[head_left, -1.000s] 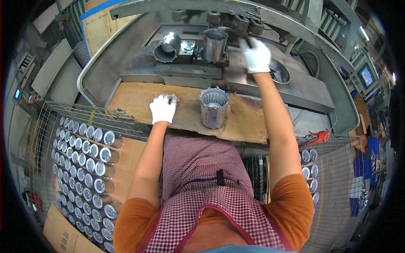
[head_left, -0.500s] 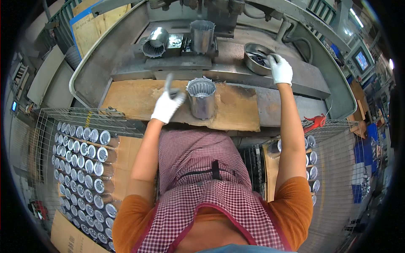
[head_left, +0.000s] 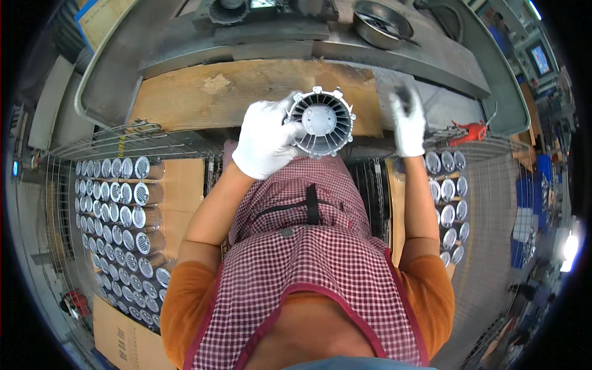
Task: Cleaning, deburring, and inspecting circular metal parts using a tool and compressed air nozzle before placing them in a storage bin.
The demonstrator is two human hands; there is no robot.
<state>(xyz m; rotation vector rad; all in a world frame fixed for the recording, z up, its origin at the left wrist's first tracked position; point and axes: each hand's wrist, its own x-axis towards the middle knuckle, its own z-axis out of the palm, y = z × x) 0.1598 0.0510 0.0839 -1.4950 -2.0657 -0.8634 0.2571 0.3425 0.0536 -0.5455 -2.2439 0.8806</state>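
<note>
My left hand (head_left: 265,140), in a white glove, grips a round metal housing (head_left: 321,120) by its left side. The housing is tilted so its open end faces up at me, showing thin radial fins around a flat hub. The thumb lies over the rim; the other fingers are mostly hidden behind. My right hand (head_left: 409,128), also gloved, is raised to the right of the housing, apart from it. Its fingers are smeared by motion and look dark at the tips; whether anything is in them cannot be made out.
A wooden board (head_left: 191,102) lies along the machine's front. Behind it stand a metal bowl (head_left: 367,34) with dark pieces and another finned housing (head_left: 228,11). Wire cages at both sides hold rows of metal cylinders (head_left: 140,194). A red-handled tool (head_left: 470,132) hangs at the right cage.
My left hand has taken the housing off the board and brought it nearer, tilted toward me. My right hand has left the bowl and come down closer. The view has tipped downward.
</note>
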